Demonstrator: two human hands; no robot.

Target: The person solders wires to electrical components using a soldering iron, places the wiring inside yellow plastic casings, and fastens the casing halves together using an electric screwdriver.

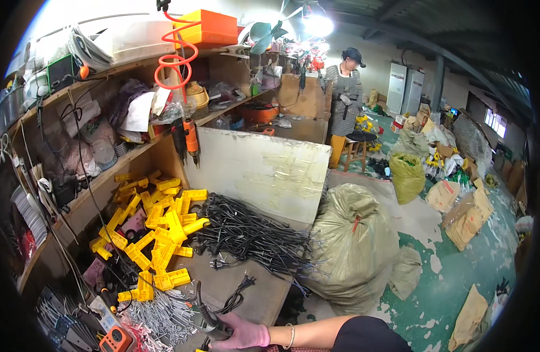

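Note:
My right hand (246, 332), in a pink glove, reaches in from the lower right at the front of the bench. Its fingers are wrapped round a dark grey handheld piece (210, 322) with a narrow upper end, perhaps a power tool; its lower part is cut off by the picture's edge. Just left of it lies a heap of long silver screws (161, 317). Behind these is a pile of yellow plastic housings (164, 234). A single black power cord (238, 293) with a plug lies close behind the hand. My left hand is not in view.
A bundle of black cords (252, 234) lies before a white board (258, 170). An orange electric screwdriver (191, 141) hangs over the bench. An orange meter (116, 339) sits front left. Right of the bench stands a large full sack (355, 246). A co-worker (344, 94) stands farther back.

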